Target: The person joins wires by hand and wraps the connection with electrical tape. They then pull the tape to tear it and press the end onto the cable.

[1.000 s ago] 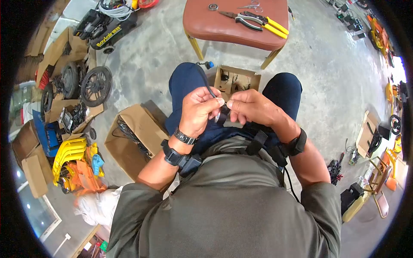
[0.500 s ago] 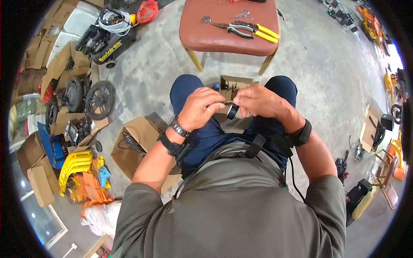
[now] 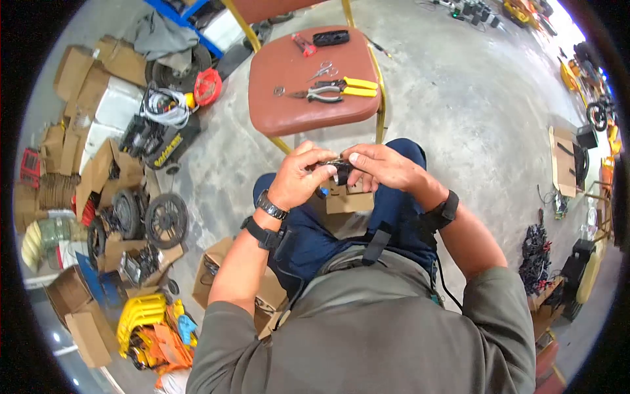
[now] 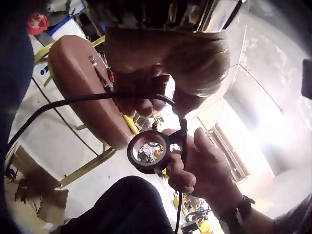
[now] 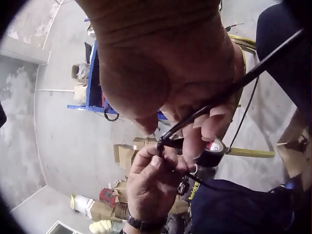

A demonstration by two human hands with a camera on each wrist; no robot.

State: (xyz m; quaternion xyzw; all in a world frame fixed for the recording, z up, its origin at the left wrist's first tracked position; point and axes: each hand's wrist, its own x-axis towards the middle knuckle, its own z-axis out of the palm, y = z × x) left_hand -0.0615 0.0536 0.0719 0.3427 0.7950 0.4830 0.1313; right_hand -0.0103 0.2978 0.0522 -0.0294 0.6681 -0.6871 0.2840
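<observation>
In the head view, my left hand (image 3: 296, 178) and right hand (image 3: 387, 169) meet above the lap. The left hand pinches a black cable (image 5: 239, 85) at a dark wrapped spot (image 5: 160, 145), seen in the right wrist view. A roll of black electrical tape (image 4: 146, 169) hangs between the hands in the left wrist view. Fingers of the right hand curl against the roll, and a short strip of tape joins it to the cable. The cable's thinner length (image 4: 180, 209) runs down past the right fingers.
A brown padded chair (image 3: 269, 115) ahead carries yellow-handled pliers (image 3: 357, 87), small scissors (image 3: 323, 71), a ring (image 3: 279, 90), a red tool (image 3: 304, 44) and a black case (image 3: 331, 37). A cardboard box (image 3: 348, 202) stands between the knees. Boxes, wheels (image 3: 166, 220) and yellow parts (image 3: 141, 318) lie left.
The head view has tilted and turned, bringing more of the chair into sight. The tape roll, hanging below the fingers half a second ago, now sits up between both hands.
</observation>
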